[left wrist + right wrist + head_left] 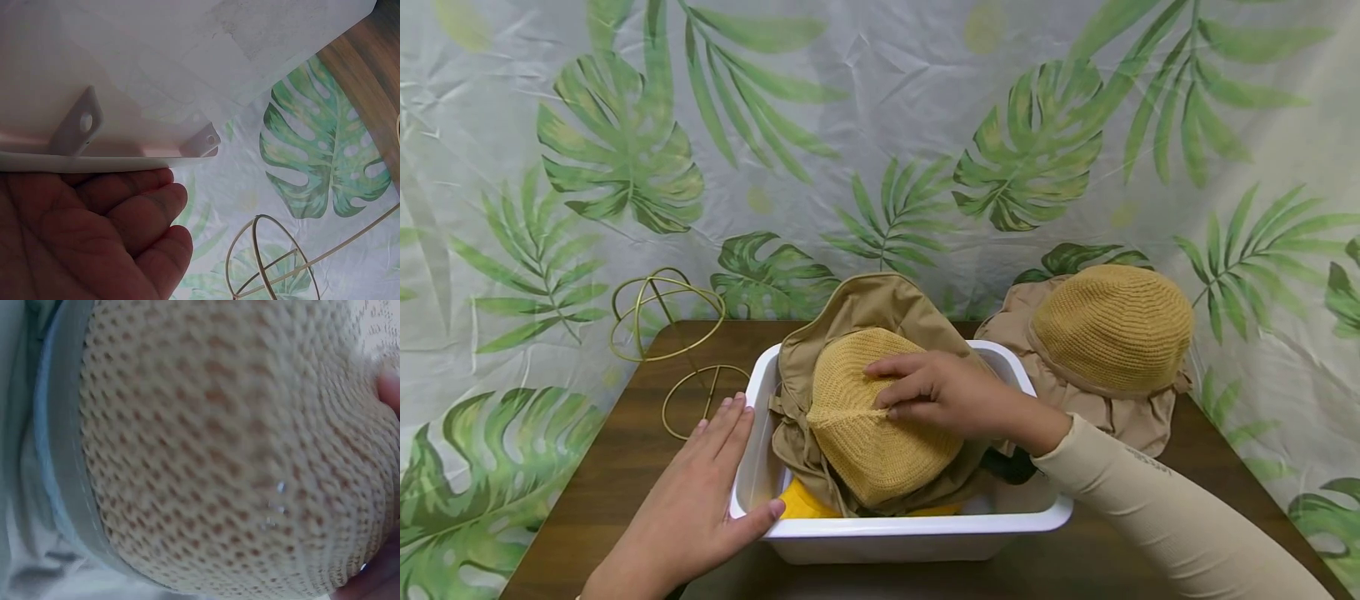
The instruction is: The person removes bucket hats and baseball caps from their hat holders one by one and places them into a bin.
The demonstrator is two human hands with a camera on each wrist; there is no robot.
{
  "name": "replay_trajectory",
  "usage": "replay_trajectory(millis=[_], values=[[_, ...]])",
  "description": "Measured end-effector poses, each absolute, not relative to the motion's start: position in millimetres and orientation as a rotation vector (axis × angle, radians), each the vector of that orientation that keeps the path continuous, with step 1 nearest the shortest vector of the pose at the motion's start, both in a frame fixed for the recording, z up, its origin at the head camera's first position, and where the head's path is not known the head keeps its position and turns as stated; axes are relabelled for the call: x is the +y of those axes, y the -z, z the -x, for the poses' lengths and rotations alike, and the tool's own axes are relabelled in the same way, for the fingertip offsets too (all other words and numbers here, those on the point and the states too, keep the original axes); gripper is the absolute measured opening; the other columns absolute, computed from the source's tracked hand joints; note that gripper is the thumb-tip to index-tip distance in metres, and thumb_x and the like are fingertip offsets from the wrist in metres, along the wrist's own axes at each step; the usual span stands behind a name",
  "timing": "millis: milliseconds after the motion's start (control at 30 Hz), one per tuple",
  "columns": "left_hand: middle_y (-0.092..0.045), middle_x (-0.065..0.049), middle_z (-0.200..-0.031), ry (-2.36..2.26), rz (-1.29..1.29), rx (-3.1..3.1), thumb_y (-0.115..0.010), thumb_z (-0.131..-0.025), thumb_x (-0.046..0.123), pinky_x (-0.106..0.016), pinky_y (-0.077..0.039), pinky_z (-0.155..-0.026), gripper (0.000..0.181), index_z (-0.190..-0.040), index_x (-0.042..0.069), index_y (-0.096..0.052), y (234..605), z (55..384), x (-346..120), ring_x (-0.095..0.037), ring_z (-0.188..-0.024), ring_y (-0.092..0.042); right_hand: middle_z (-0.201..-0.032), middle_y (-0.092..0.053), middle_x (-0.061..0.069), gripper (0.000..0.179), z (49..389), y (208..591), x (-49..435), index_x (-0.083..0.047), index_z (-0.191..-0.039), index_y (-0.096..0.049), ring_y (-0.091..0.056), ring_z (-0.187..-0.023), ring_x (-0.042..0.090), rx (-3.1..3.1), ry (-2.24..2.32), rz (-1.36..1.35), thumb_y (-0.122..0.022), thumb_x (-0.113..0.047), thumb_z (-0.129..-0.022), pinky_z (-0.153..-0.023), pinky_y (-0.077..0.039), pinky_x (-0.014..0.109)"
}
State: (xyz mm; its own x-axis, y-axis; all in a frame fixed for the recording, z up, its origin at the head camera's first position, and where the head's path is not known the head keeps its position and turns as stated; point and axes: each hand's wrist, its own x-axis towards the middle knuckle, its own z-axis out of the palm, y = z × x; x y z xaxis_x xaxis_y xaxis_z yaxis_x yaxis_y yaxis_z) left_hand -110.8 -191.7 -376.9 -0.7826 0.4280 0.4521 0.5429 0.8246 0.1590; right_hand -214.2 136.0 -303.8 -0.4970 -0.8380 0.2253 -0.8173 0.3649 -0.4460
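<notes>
A sun hat with a yellow-tan knitted crown (857,450) and a khaki cloth brim (880,300) sits in a white plastic tub (917,525). My right hand (936,392) pinches the top of the crown, where the knit rises in a ridge; the right wrist view shows the knitted crown (187,450) close up, with fingertips at its right edge. On the tub's left rim rests my left hand (700,483), fingers extended and thumb by the front corner. In the left wrist view the left hand's fingers (144,219) lie against the rim.
Yellow cloth (805,502) and a dark item (1009,467) show beneath the hat in the tub. A second knitted-crown hat (1112,333) with a beige brim lies at the right. A gold wire stand (688,367) is behind the left hand on the wooden table (602,500). A leaf-print cloth hangs behind.
</notes>
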Motion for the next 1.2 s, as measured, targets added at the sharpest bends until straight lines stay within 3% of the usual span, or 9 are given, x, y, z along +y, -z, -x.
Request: replay_trajectory(millis=[667,967,1067,1200], values=[[-0.035,-0.021,-0.155,0.412,0.733,-2.585,-0.064,-0.086,0.059,-0.023,-0.001,-0.118,0.094,-0.145,-0.010,-0.041,377.5,110.0,-192.0,-0.037,-0.142,-0.033,-0.148,-0.049,0.005,0.033,211.0,305.0,141.8,-0.019,-0.129,-0.068,-0.043,-0.137,0.020,2.397,0.524,1.621,-0.064,-0.026,-0.098,-0.111,-0.038,0.039],[-0.035,-0.022,-0.155,0.416,0.732,-2.588,-0.064,-0.086,0.058,-0.021,0.000,-0.117,0.093,-0.145,-0.011,-0.041,377.3,109.5,-192.5,-0.037,-0.142,-0.033,-0.153,-0.041,0.012,0.061,207.3,272.0,155.4,-0.014,-0.140,-0.058,-0.038,-0.140,0.028,2.546,0.444,1.841,-0.070,-0.047,-0.090,-0.108,-0.039,0.050],[-0.035,-0.022,-0.155,0.412,0.733,-2.590,-0.064,-0.086,0.058,-0.021,0.001,-0.117,0.093,-0.145,-0.010,-0.041,376.8,109.6,-192.2,-0.036,-0.143,-0.032,-0.156,-0.034,0.014,0.071,217.0,260.4,161.1,-0.011,-0.146,-0.050,-0.032,-0.143,0.031,2.621,0.418,1.835,-0.071,-0.047,-0.089,-0.109,-0.035,0.055],[-0.036,-0.022,-0.155,0.411,0.729,-2.594,-0.064,-0.086,0.058,-0.023,-0.001,-0.118,0.093,-0.144,-0.011,-0.042,376.2,109.4,-192.0,-0.036,-0.143,-0.032,-0.159,-0.028,0.016,0.071,239.3,251.2,165.2,-0.009,-0.149,-0.045,-0.024,-0.146,0.035,2.708,0.390,1.748,-0.068,-0.044,-0.092,-0.111,-0.029,0.059]])
